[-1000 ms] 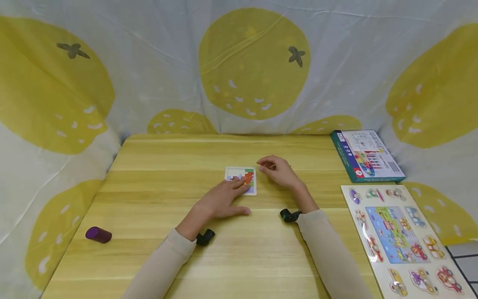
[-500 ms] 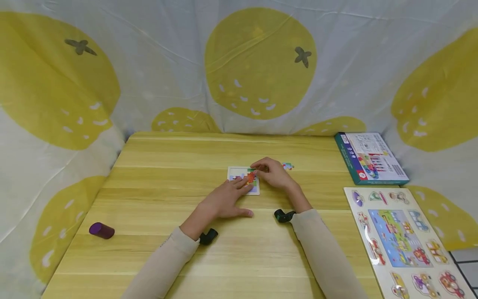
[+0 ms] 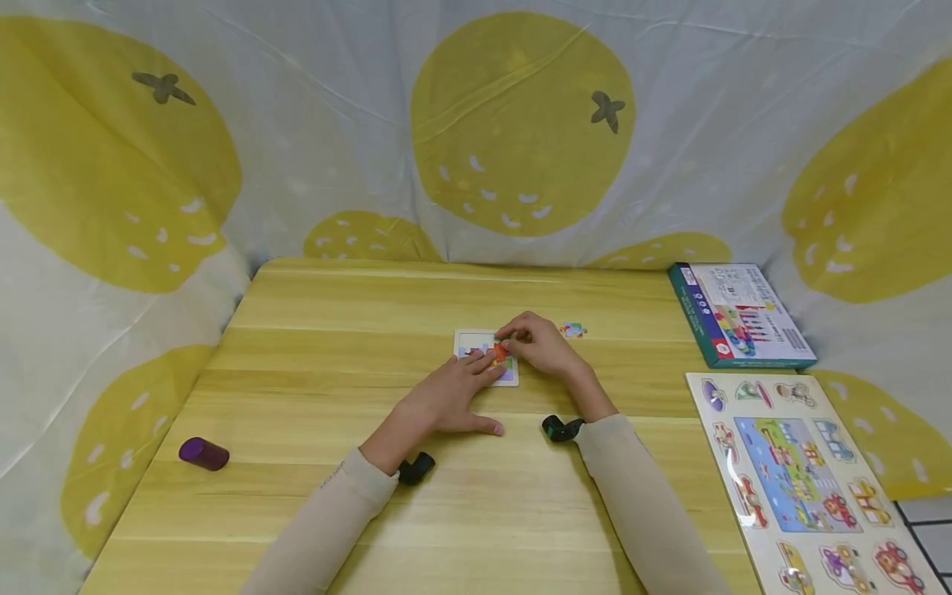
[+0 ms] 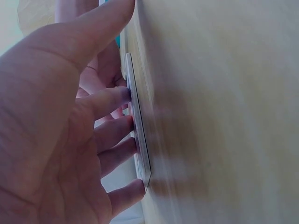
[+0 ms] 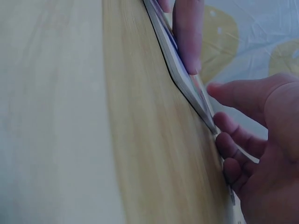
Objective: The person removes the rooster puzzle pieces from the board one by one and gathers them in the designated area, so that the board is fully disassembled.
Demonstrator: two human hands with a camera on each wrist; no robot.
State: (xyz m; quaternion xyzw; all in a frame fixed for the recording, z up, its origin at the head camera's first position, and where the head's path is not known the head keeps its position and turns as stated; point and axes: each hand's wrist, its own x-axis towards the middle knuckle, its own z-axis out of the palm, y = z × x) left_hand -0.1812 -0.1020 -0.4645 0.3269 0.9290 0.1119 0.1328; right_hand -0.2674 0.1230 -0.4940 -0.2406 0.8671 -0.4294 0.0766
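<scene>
A small picture jigsaw puzzle in a pale frame lies on the wooden table, with red, purple and green parts showing. My left hand rests across its lower part, fingers extended and thumb apart. In the left wrist view, its fingertips press on the puzzle's face near the edge. At the upper right corner is my right hand, fingers bent, thumb and forefinger meeting the puzzle. I cannot tell whether a piece is pinched between them. A loose jigsaw piece lies just behind the right hand.
A purple cylinder lies at the left of the table. On the right are a boxed set and a large wooden puzzle board with vehicle pictures. A fruit-print curtain hangs behind and at both sides.
My right hand has moved left from beside the puzzle onto its upper right corner, uncovering the loose piece. My left hand stays on the puzzle. The head view has shifted slightly.
</scene>
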